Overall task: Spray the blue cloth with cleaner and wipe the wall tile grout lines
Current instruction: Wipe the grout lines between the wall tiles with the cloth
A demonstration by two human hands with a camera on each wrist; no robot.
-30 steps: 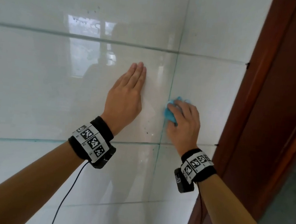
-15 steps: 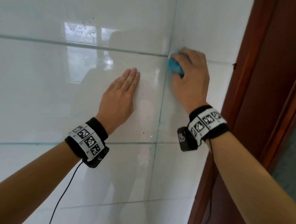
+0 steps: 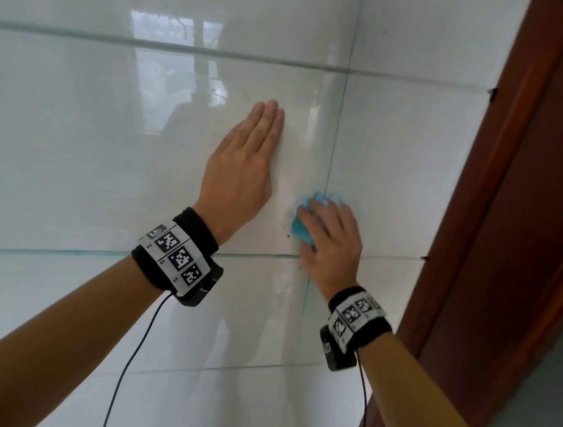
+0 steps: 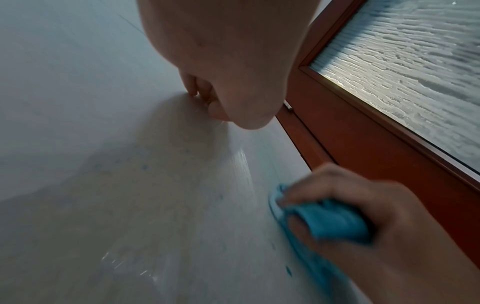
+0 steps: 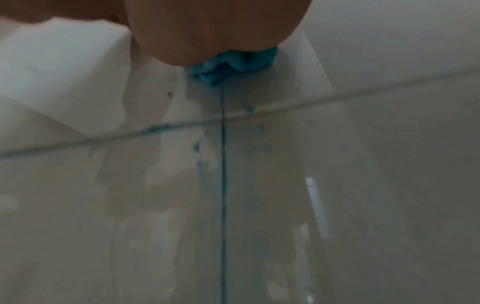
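Left hand (image 3: pixel 241 171): flat on the white wall tile (image 3: pixel 73 145), fingers straight and together, pointing up, holding nothing. Palm pressed to the glossy surface; a dim reflection of the person shows on the tile above and left of it. Black wristband with printed marker tags (image 3: pixel 177 258) sits below the hand, a thin black cable hanging down from it.

Just right of the left hand: vertical grout line (image 3: pixel 330 170), running top to bottom. It crosses a horizontal grout line (image 3: pixel 97 252) just below both hands; that seam shows bluish-green tint. Small dark specks on the tile near the crossing.

Right hand (image 3: pixel 330 244): lower than the left, fingers curled over a bunched blue cloth (image 3: pixel 300 230), pressing it onto the vertical grout line a little above the crossing. The left wrist view shows thumb and fingers wrapped round the wad (image 4: pixel 335 224), cloth edge touching the tile. In the right wrist view the cloth (image 5: pixel 228 65) pokes out below the palm, directly on the seam; that frame is blurred. Second tagged wristband sits below this hand.

Right of the right hand: reddish-brown wooden door frame (image 3: pixel 501 200), near but not touching the hand. Textured frosted glass pane (image 4: pixel 405 61) is set in it.
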